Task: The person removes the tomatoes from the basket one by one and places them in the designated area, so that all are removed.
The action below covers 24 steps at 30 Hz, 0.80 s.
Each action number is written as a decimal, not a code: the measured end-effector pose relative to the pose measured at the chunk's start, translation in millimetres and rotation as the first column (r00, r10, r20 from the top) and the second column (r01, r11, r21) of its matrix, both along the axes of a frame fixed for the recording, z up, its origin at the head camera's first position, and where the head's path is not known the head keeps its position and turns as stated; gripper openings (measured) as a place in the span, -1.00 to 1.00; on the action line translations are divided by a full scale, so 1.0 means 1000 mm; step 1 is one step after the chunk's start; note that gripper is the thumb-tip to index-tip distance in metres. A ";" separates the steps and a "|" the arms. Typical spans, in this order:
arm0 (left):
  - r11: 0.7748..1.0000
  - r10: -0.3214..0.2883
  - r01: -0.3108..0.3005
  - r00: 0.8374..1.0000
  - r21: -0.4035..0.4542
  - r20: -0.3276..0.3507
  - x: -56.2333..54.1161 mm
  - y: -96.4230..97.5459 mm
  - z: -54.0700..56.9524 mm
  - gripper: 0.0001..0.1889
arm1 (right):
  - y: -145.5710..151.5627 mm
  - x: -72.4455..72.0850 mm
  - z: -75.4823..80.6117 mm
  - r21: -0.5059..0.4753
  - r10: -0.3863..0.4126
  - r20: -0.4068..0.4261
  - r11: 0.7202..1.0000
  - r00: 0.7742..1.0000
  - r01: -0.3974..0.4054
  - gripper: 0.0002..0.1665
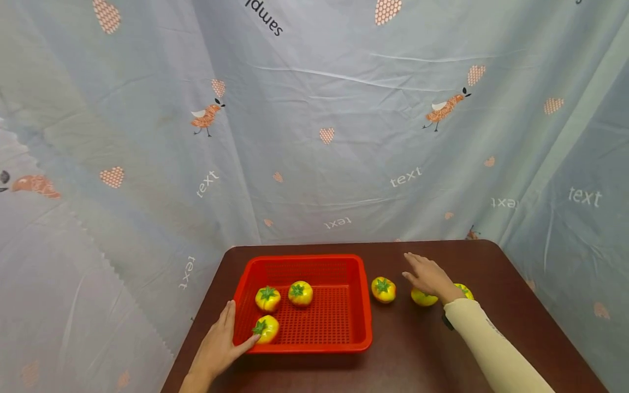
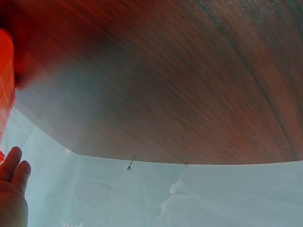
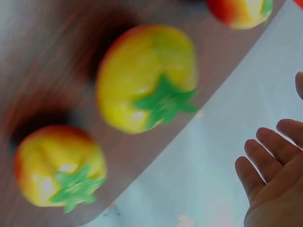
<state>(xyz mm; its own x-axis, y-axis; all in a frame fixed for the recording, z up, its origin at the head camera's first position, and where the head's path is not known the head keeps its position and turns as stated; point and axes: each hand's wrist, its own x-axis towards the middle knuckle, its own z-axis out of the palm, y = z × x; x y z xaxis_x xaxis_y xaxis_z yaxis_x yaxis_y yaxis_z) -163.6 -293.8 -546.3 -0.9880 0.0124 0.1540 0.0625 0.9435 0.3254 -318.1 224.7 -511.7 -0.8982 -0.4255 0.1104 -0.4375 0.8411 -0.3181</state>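
A red plastic basket (image 1: 366,311) with a perforated floor holds three yellow-and-red, tomato-like fruits with green star-shaped leaves: a front one (image 1: 268,329), a left one (image 1: 267,299) and a back one (image 1: 301,293). My left hand (image 1: 216,345) rests at the basket's front left corner, fingers straight along the outer side and thumb over the rim. To the basket's right, my right hand (image 1: 429,277) hovers palm down with fingers extended, holding nothing. Beneath it sits a similar fruit (image 3: 147,80), partly hidden in the head view. Another fruit (image 1: 464,291) shows behind the right wrist.
Between the basket and the right hand a third loose fruit (image 1: 383,290) sits on the dark brown table (image 1: 408,360). A pale blue printed curtain (image 1: 314,180) hangs close behind the table's back edge and along both sides.
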 end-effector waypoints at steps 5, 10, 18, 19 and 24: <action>1.000 -0.003 0.003 1.000 0.000 -0.006 -0.001 0.000 -0.001 0.15 | -0.022 -0.002 0.008 0.011 0.052 -0.013 0.999 0.999 -0.051 -0.30; 1.000 -0.004 0.004 1.000 0.007 -0.004 -0.001 0.000 -0.003 0.15 | -0.039 -0.005 0.014 0.012 0.058 -0.005 0.998 0.998 -0.058 -0.29; 1.000 0.004 -0.004 1.000 0.007 0.011 -0.002 0.001 -0.002 0.16 | -0.060 -0.010 0.024 0.031 0.081 -0.003 0.996 0.997 -0.081 -0.27; 1.000 0.006 -0.006 1.000 0.005 0.013 -0.002 0.000 -0.002 0.16 | -0.063 -0.011 0.025 0.029 0.084 -0.001 0.996 0.996 -0.084 -0.26; 1.000 0.009 -0.009 1.000 0.003 0.015 -0.003 0.001 -0.001 0.16 | -0.079 -0.011 0.029 0.027 0.102 0.004 0.994 0.995 -0.102 -0.25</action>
<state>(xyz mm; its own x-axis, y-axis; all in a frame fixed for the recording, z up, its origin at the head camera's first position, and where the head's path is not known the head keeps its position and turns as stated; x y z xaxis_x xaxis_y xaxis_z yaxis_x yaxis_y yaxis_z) -166.7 -293.0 -547.2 -0.9902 0.0030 0.1394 0.0492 0.9429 0.3294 -329.0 146.0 -482.7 -0.8503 -0.5177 0.0951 -0.5206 0.8006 -0.2966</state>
